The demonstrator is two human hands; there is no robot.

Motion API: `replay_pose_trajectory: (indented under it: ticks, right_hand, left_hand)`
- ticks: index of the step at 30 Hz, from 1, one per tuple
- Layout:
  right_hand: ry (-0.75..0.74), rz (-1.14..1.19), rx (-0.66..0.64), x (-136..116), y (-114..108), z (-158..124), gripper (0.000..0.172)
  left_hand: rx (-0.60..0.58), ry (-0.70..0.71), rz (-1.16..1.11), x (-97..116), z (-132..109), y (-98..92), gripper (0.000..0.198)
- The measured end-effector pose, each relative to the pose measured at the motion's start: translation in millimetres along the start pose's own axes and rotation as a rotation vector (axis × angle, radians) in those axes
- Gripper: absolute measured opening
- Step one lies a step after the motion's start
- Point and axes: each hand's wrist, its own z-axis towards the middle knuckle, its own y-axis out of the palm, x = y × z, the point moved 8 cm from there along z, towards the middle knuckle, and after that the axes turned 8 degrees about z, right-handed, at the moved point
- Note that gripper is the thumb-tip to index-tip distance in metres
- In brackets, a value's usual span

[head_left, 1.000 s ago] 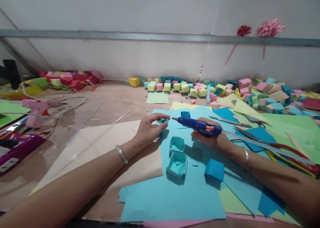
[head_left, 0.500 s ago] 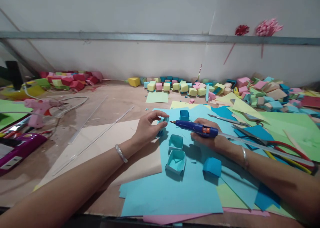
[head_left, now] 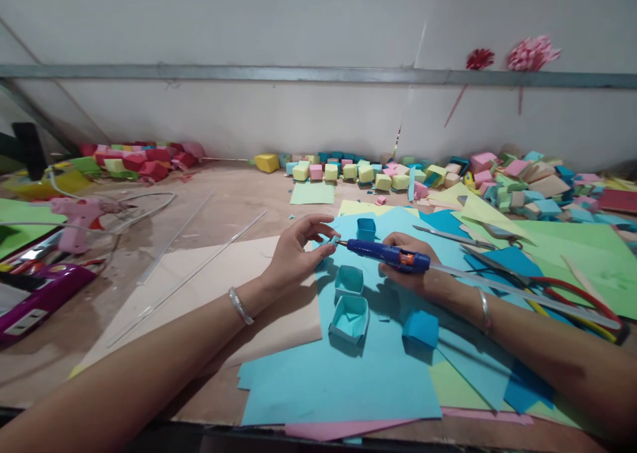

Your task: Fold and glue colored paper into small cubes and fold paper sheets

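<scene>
Glue gun (head_left: 381,254) bars gap between left hand (head_left: 301,246), right hand (head_left: 411,270); tabletop (head_left: 243,188) beyond left hand passable.

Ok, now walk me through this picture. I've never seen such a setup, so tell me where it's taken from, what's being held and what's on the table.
There is no machine here: the camera sits on a person's head, looking forward and down, so you see the wearer's own view. The right hand grips a blue glue gun, with a clear stick running from its back. The left hand pinches a small blue paper piece at the gun's tip. On the table lies light blue paper bearing little paper boxes. To the right are red-handled scissors, to the left a pink glue gun, and along the wall coloured paper blocks.
</scene>
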Motion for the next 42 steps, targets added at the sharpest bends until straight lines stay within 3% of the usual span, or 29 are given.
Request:
replay_pose_trajectory:
  ticks: [19,42]
  right_hand:
    - [-0.028,0.006,-0.045,1.3,5.1,-1.9,0.007]
    - [-0.035,-0.045,-0.008,-0.8,3.8,-1.3,0.007]
  left_hand:
    - [0.036,-0.031,-0.084,-0.8,0.7,-1.0,0.031]
    - [0.032,-0.068,-0.163,-0.2,0.0,0.5,0.034]
